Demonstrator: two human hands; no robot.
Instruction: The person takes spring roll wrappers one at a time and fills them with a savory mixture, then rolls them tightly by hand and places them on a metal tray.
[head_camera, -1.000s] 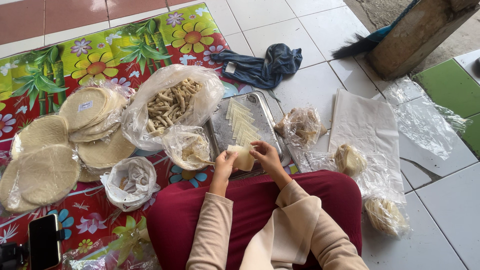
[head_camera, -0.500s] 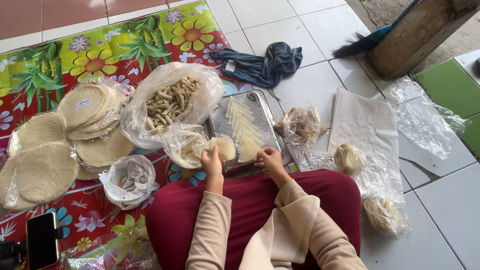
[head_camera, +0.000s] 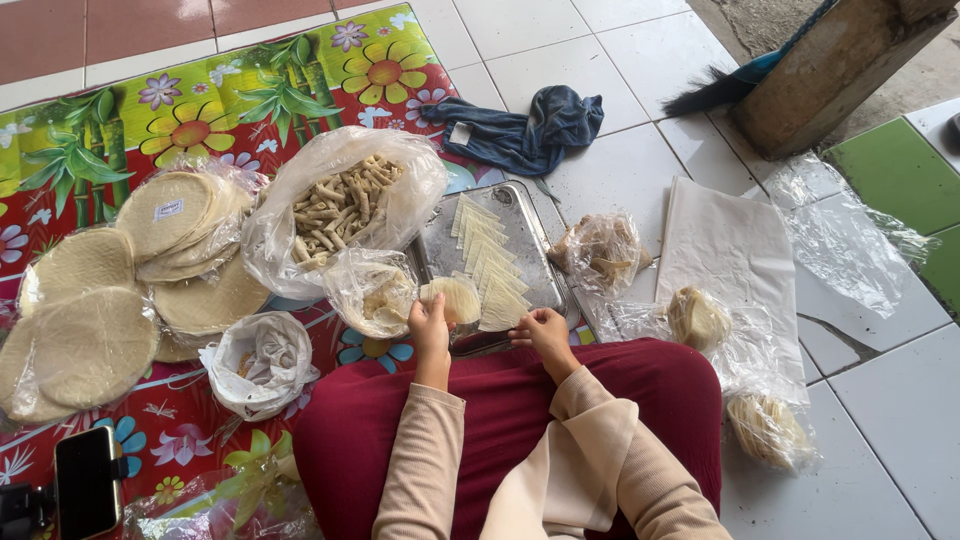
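The left hand (head_camera: 432, 322) has shifted from the small bag of filling (head_camera: 372, 290) back to the near edge of the metal tray (head_camera: 440, 235) at the centre of the frame, where it now pinches a pale wrapper (head_camera: 460, 298). The right hand (head_camera: 541, 330) has stayed at the tray's lower right corner, fingers curled on a triangular wrapper piece (head_camera: 500, 312). More cut pieces lie in rows up the tray; a bag of finished rolls (head_camera: 345, 195) sits upper left of it

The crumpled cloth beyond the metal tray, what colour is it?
Dark blue; the cloth shows best in the head view, lying on white tiles.
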